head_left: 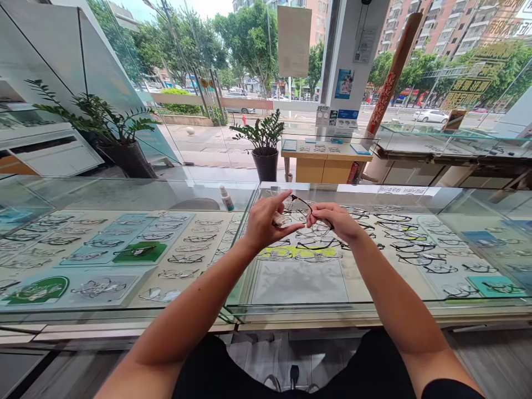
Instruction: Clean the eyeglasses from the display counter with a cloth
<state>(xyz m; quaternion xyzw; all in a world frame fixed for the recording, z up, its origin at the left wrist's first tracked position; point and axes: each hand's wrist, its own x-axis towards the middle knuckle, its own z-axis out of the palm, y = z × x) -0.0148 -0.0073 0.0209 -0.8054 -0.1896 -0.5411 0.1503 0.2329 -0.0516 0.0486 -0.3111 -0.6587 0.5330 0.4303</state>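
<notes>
A pair of eyeglasses [304,203] with a thin dark frame is raised above the glass counter, pinched in the fingers of my right hand [332,218]. To its left is my left hand [264,219], thumb and index finger stretched wide on either side of the glasses. A crumpled pale cloth [281,220] shows against the palm, under the curled fingers of that hand. Part of the glasses is hidden by my right fingers, and their outline blends with the frames in the case below.
Under the glass counter top [299,299] lie several rows of eyeglasses. A small white spray bottle [226,198] stands on the counter to the left. Beyond are a potted plant [265,160], a wooden display table [326,166] and large windows onto a street.
</notes>
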